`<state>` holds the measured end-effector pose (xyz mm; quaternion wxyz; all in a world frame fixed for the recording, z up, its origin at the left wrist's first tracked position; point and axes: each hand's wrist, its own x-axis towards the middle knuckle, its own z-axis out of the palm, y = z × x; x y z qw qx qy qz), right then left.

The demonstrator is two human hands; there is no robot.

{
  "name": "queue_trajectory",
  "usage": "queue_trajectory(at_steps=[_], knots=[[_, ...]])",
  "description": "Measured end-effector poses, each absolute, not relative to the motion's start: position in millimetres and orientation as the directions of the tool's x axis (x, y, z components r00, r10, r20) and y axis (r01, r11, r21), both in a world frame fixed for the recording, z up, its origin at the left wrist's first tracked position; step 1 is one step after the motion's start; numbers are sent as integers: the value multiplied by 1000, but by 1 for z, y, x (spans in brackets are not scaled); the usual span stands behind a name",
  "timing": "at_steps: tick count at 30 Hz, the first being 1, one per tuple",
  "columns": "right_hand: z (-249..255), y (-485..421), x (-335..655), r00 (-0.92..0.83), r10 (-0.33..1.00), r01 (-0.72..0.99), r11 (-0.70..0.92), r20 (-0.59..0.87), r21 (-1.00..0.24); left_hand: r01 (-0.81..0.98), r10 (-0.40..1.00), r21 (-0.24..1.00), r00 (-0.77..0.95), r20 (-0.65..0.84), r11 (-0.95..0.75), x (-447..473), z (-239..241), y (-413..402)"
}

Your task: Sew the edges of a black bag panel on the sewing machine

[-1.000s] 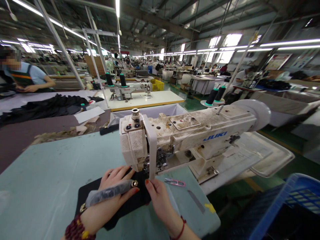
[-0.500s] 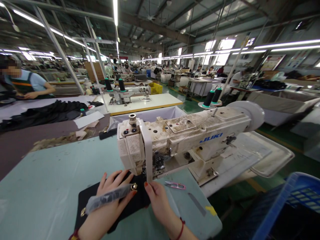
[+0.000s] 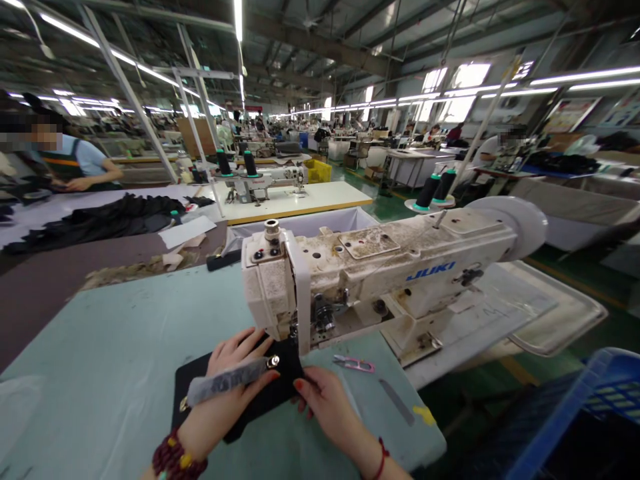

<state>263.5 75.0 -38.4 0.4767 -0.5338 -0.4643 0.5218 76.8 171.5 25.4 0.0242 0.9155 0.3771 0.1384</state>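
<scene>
A black flat piece (image 3: 267, 402), like a bag panel, lies under the needle end of a white JUKI sewing machine (image 3: 370, 270). A plastic-wrapped handle (image 3: 227, 381) with gold-coloured metal ends is fixed to it. My left hand (image 3: 220, 412) passes beneath this handle and lies on the panel, fingers stretched toward the machine head. At the panel's right edge, my right hand (image 3: 333, 408) pinches the material between thumb and fingers. The needle and presser foot are hidden behind the machine's guard.
Pink-handled thread snips (image 3: 354, 363), a grey strip (image 3: 397, 402) and a yellow scrap (image 3: 424, 415) lie right of my hands. A blue plastic basket (image 3: 555, 427) stands at the lower right. Across the left table, a person (image 3: 83, 163) sits by black fabric (image 3: 107, 220).
My right hand has drawn back slightly from the machine head, and its fingers now curl round the panel's edge. The panel is turned a little under my left hand. The view has shifted slightly.
</scene>
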Motion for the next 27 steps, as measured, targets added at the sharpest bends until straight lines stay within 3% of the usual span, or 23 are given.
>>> queue_trajectory(at_steps=[4,12,23,27], knots=[[-39,80,265,35,990,28,-137,-136,-990,692,698,131,665,267,-710,77,24,172],[-27,86,275,-143,971,-42,-197,-189,-979,664,690,189,704,168,-724,75,34,179],[-19,81,272,-130,969,-73,-220,-210,-973,688,724,313,690,-4,-654,79,50,183],[-18,80,270,-110,972,-66,-217,-209,-974,698,729,279,684,10,-659,79,52,183]])
